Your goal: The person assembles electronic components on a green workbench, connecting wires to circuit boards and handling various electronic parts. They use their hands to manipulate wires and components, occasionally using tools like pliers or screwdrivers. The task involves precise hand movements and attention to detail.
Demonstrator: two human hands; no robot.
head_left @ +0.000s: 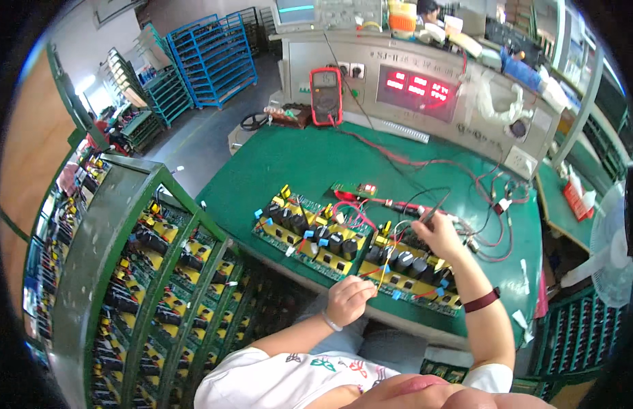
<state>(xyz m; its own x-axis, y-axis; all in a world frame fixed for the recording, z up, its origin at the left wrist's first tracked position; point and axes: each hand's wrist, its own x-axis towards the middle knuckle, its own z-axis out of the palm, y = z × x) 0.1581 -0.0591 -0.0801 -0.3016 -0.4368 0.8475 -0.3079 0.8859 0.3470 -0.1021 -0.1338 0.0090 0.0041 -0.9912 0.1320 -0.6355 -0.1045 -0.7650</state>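
Two circuit boards lie side by side near the front of the green bench, a left board (pixel 310 238) and a right board (pixel 415 269). Both carry black capacitors, yellow parts and blue-tipped wires. My left hand (pixel 350 300) is closed in a pinch at the front edge, between the boards. A thin red and yellow line shows at its fingertips, too fine to identify. Over the back of the right board, my right hand (pixel 438 235) pinches a dark pen-like probe (pixel 436 206). Behind the boards lies a small green board with a red lit display (pixel 368 189).
A red-framed multimeter (pixel 326 95) stands at the back, beside a grey test panel (pixel 364 61) with red digits. Red and black leads (pixel 477 178) run across the bench's right half. At left stands a green rack (pixel 125 204) full of boards; a white fan (pixel 606 273) is at right.
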